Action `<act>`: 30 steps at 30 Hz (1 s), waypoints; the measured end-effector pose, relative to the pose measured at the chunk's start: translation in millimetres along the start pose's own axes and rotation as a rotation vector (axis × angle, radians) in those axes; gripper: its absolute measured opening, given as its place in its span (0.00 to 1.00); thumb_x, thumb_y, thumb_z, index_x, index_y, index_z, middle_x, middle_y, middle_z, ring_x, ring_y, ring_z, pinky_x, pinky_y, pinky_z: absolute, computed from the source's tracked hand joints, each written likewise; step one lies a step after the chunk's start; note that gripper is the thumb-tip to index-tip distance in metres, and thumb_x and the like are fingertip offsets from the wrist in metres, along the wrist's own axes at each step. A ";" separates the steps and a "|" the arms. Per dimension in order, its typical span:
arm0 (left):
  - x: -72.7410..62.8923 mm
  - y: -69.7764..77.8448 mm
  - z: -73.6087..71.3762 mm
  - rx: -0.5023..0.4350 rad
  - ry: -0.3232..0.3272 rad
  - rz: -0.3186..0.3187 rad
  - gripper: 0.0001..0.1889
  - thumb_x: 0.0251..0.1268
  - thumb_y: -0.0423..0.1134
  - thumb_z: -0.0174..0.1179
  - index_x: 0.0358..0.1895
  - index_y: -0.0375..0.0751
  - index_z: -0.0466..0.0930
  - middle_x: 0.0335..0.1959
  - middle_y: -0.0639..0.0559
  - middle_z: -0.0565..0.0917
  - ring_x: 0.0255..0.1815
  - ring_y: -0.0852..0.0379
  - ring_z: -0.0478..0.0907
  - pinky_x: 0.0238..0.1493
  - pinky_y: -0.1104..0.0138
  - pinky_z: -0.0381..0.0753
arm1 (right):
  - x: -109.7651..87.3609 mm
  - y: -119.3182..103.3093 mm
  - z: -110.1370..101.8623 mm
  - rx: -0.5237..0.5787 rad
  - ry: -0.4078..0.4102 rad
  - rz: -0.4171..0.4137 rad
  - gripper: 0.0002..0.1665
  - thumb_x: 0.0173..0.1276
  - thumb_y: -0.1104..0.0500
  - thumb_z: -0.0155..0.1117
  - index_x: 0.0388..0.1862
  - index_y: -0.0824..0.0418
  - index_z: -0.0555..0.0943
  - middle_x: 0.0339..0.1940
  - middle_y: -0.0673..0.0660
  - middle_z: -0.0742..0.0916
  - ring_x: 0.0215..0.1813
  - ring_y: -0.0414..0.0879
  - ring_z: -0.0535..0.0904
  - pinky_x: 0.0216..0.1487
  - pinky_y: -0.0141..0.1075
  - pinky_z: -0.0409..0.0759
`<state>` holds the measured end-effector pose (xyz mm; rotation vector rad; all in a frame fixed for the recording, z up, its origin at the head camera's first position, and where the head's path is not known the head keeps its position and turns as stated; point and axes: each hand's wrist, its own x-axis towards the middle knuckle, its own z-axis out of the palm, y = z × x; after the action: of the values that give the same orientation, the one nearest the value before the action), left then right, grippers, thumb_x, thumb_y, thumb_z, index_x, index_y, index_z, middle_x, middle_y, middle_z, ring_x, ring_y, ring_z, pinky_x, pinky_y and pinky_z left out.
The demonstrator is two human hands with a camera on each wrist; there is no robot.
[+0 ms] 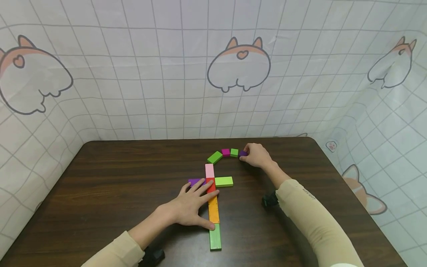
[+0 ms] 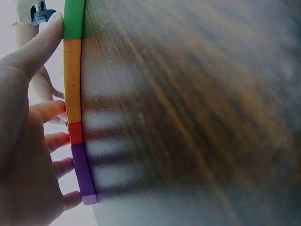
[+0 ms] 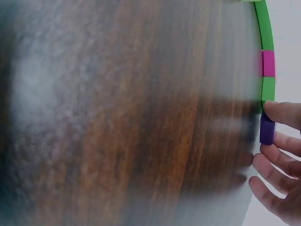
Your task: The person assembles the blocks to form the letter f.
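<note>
At the right end of a curved row, my right hand (image 1: 257, 155) pinches a small dark purple block (image 3: 267, 131) between thumb and fingers. Leftward from it run a small green block (image 1: 234, 152), a magenta block (image 1: 225, 152) and a longer green block (image 1: 215, 157). My left hand (image 1: 190, 205) lies with spread fingers over a straight column, fingertips on the red block (image 1: 209, 188) and orange block (image 1: 214, 213), thumb at the lower green block (image 1: 215, 240). A pink block (image 1: 209, 170) tops the column. A purple block (image 2: 83, 169), partly under the fingers, and a lime block (image 1: 224, 181) flank the red one.
The blocks lie flat on a dark wooden table (image 1: 116, 178). A white gridded cloth (image 1: 166, 92) with cartoon animals hangs behind the table and along its sides. A black wrist device (image 1: 269, 200) shows below the right sleeve.
</note>
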<state>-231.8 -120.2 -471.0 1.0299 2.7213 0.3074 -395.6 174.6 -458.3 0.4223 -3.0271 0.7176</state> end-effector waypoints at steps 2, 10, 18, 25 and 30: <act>-0.8 0.2 -0.1 0.000 0.001 0.001 0.54 0.56 0.79 0.59 0.83 0.58 0.55 0.85 0.50 0.47 0.84 0.42 0.38 0.72 0.32 0.42 | 0.3 0.3 1.8 -0.009 -0.004 -0.001 0.22 0.69 0.52 0.73 0.51 0.68 0.82 0.46 0.62 0.87 0.44 0.53 0.82 0.47 0.48 0.81; -3.1 1.4 -0.3 0.001 0.004 0.009 0.54 0.56 0.79 0.59 0.83 0.57 0.56 0.85 0.50 0.47 0.84 0.42 0.39 0.72 0.31 0.42 | -0.5 -0.3 5.4 -0.019 0.003 0.001 0.21 0.69 0.54 0.73 0.50 0.68 0.82 0.45 0.62 0.87 0.43 0.54 0.82 0.46 0.48 0.81; -4.1 2.8 0.4 0.006 0.004 0.004 0.54 0.56 0.78 0.59 0.83 0.57 0.56 0.85 0.50 0.47 0.84 0.42 0.38 0.72 0.31 0.42 | -2.3 0.0 5.5 -0.017 0.008 -0.012 0.22 0.69 0.53 0.73 0.51 0.69 0.82 0.45 0.62 0.87 0.44 0.54 0.82 0.49 0.48 0.81; -4.7 6.5 3.1 0.017 0.011 0.001 0.54 0.56 0.78 0.59 0.83 0.57 0.56 0.85 0.50 0.48 0.84 0.42 0.39 0.72 0.31 0.43 | -4.7 2.0 5.1 -0.021 0.007 -0.019 0.22 0.69 0.52 0.73 0.51 0.69 0.82 0.44 0.62 0.86 0.43 0.53 0.81 0.48 0.48 0.81; -5.2 8.7 4.2 0.018 0.008 -0.007 0.54 0.56 0.79 0.59 0.83 0.58 0.56 0.85 0.50 0.48 0.84 0.42 0.39 0.72 0.31 0.43 | -6.4 3.0 5.1 -0.010 0.007 -0.033 0.24 0.69 0.52 0.73 0.52 0.70 0.81 0.44 0.62 0.86 0.44 0.54 0.81 0.49 0.48 0.80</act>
<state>-221.3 -116.8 -472.1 1.0256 2.7396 0.2864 -389.8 176.5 -464.6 0.4673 -3.0083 0.7005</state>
